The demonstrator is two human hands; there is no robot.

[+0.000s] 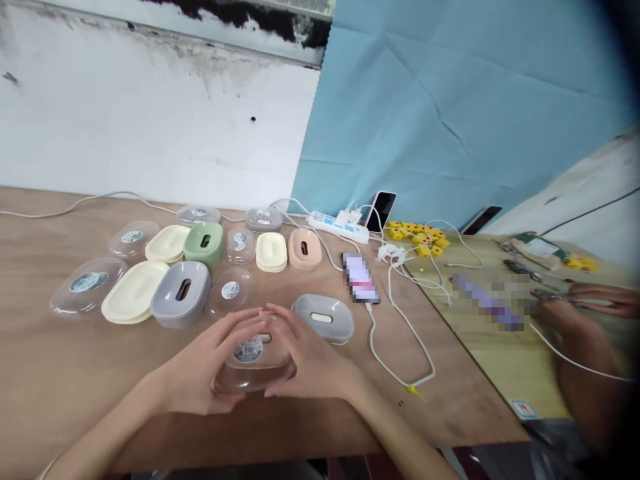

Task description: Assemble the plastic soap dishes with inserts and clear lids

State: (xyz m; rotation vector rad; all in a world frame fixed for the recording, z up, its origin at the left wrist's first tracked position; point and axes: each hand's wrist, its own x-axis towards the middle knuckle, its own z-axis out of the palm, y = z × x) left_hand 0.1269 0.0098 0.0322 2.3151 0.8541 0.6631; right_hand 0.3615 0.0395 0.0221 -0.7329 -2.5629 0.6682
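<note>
at the near edge of the wooden worktop (pixel 60 400), both hands close around one soap box with a clear lid (pixel 254 363). the left hand (pixel 207 370) curls over its left side and the right hand (pixel 310 360) over its right side, with the fingertips almost meeting above the lid. both hands are half closed and press on this box, which sits on the worktop between them.

just behind the right hand lies a grey box base (pixel 324 317), very near to the fingers. further back stand a grey base with a slot (pixel 181 293), a green base (pixel 204 243), a peach base (pixel 305 249), cream trays (pixel 134 291) and several loose clear lids (pixel 88 285). a phone (pixel 361 277) with a white cable (pixel 400 347) lies to the right, and a power strip (pixel 339 225) is near the wall. at the far right, another person's hand (pixel 565 310) works on a second table.

i think the lid can slip or sit crooked if the two hands press unevenly, because the clear plastic looks smooth. a wide move of the right hand could also push the grey box base, or catch the cable and pull the phone.
</note>
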